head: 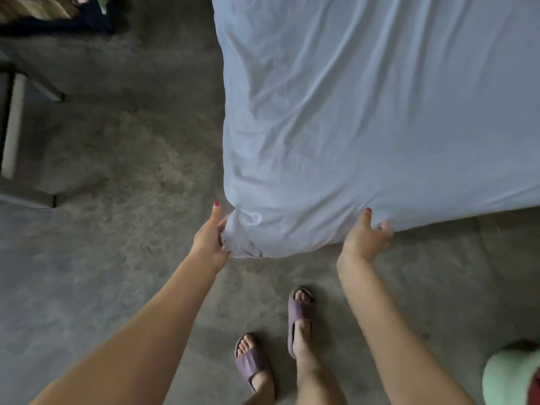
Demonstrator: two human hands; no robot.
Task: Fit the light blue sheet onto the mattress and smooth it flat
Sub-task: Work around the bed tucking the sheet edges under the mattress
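Light blue sheet [365, 112]: spread over the mattress, creased across the top, near corner bunched into a loose knot of cloth that overhangs the floor [117, 258].

Left hand [209, 244]: at that corner; I see its fingers closed into the bunched fabric, thumb extended upward.

Right hand [365, 239]: on the near edge, well apart from the left; fingers curled over the hem, gripping it.

Risk, as I judge it: the corner pocket looks unseated, so a hard pull from either hand could drag the far side loose or lock the creases in. Slack cloth could also catch under the mattress.

Hidden: mattress itself entirely covered; far corners cut off by the frame; fingertips of both hands buried in fabric, so grip depth is unclear. Picture is dim and slightly blurred.

Also present: purple slippers [298, 314].
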